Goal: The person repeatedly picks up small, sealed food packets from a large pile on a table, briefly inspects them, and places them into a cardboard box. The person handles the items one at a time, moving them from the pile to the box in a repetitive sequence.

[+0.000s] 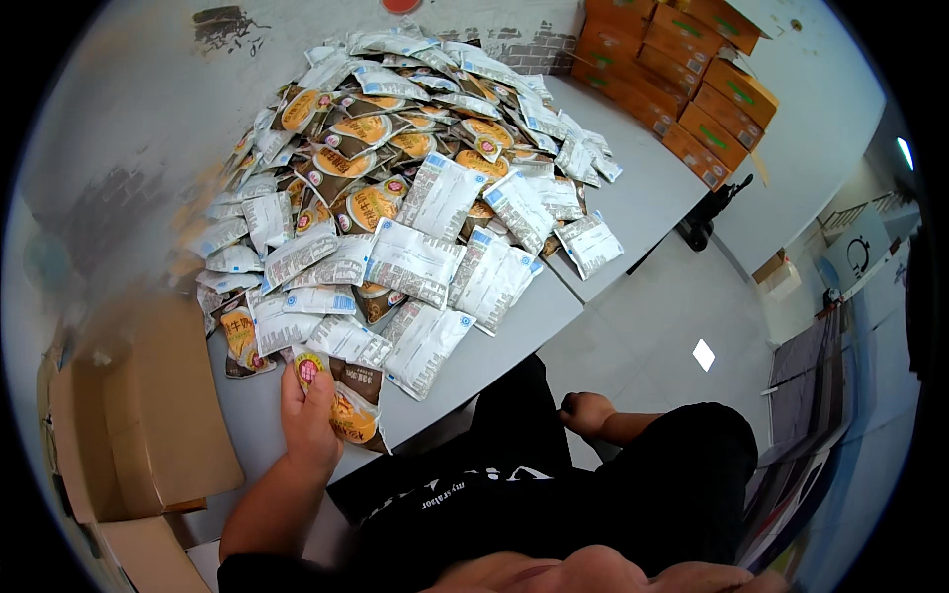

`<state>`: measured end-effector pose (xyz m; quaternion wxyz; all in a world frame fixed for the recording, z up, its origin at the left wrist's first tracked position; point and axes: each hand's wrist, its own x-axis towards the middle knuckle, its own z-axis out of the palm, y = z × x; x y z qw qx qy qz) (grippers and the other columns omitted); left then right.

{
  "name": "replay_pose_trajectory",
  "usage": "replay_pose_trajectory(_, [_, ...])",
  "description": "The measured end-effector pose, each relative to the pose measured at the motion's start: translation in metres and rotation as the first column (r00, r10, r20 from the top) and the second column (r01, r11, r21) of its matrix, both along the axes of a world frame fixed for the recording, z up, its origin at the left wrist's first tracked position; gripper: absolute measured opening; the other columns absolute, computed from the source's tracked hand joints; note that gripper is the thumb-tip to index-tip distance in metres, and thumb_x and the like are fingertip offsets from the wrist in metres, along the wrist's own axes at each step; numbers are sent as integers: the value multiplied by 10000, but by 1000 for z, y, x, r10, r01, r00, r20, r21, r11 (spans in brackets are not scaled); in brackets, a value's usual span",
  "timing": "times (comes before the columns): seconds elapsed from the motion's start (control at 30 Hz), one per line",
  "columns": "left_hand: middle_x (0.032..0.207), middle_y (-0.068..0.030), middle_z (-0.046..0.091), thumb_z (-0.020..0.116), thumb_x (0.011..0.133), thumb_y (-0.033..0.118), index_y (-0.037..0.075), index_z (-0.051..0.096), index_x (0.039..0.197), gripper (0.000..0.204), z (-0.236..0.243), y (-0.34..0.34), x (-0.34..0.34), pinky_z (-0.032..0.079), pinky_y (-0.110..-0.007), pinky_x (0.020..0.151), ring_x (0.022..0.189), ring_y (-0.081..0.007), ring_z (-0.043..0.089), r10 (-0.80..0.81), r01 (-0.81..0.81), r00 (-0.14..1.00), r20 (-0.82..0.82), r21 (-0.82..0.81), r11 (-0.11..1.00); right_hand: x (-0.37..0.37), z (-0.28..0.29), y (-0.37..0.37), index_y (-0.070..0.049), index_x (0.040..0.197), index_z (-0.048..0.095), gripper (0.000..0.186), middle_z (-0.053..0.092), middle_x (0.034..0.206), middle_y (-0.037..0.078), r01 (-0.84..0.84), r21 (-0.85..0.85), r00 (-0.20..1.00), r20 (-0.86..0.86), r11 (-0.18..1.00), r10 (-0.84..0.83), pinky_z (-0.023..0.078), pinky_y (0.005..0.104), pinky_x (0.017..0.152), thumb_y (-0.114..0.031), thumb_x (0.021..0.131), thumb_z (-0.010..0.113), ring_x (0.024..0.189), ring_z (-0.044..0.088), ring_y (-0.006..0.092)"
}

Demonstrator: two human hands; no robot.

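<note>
My left hand [306, 415] grips a brown-and-orange pouch [354, 413] at the near edge of a big pile of pouches [425, 198] on the grey table [524, 331]. Many pouches show their white backs with blue marks, others their brown fronts with orange ovals. My right hand [590, 417] is low beside my dark-clothed leg, right of the table edge, its fingers curled; what they hold, if anything, is hidden.
An open cardboard box [129, 405] stands at the left. Stacked orange cartons [707, 138] are at the back right, near a black object [702, 222] below the table edge. The tiled floor [652, 336] shows to the right.
</note>
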<state>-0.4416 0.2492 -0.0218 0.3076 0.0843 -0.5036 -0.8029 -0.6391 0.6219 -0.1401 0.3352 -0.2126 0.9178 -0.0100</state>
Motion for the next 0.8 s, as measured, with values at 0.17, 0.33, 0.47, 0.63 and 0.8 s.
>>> replay_pose_trajectory(0.17, [1149, -85, 527, 509, 929, 162, 9, 405, 1253, 373, 9, 7, 1, 448, -314, 891, 1012, -150, 537, -4, 5, 1000, -16, 62, 998, 1, 4, -3, -51, 1021, 631, 423, 658, 964, 163, -12, -8, 999, -39, 1000, 12, 481, 430, 817, -405, 826, 508, 943, 613, 330])
replay_pose_trajectory(0.33, [1168, -97, 524, 531, 913, 158, 6, 389, 1278, 421, 6, 5, 7, 445, -335, 910, 1033, -172, 539, -39, 37, 998, 48, 57, 998, 1, 2, -2, -58, 1007, 637, 413, 662, 955, 153, 8, -2, 999, -42, 1000, -8, 484, 429, 804, -401, 823, 501, 928, 616, 321])
replay_pose_trajectory(0.47, [1166, -99, 524, 523, 875, 103, 12, 367, 1299, 461, -3, 2, 14, 465, -358, 890, 1019, -188, 547, -30, 15, 980, 194, 78, 997, 1, 2, -1, -57, 985, 643, 412, 664, 938, 151, 10, -19, 997, -75, 1000, -12, 488, 433, 786, -403, 815, 497, 903, 621, 324])
replay_pose_trajectory(0.63, [1093, -110, 515, 438, 787, 2, 41, 374, 1244, 464, -48, -22, 35, 490, -378, 852, 964, -211, 550, -78, 99, 899, 431, -25, 995, -4, -5, 0, -60, 964, 650, 411, 664, 907, 159, -1, -48, 997, -73, 999, -2, 493, 437, 769, -408, 809, 496, 872, 625, 335])
replay_pose_trajectory(0.8, [1023, -127, 504, 409, 748, -38, 73, 387, 1188, 454, 13, -2, 5, 495, -393, 811, 904, -226, 536, 71, -154, 749, 659, 69, 986, -1, -2, 7, -49, 955, 645, 425, 662, 881, 165, 13, -67, 997, -78, 998, -18, 494, 440, 763, -417, 818, 479, 859, 623, 345])
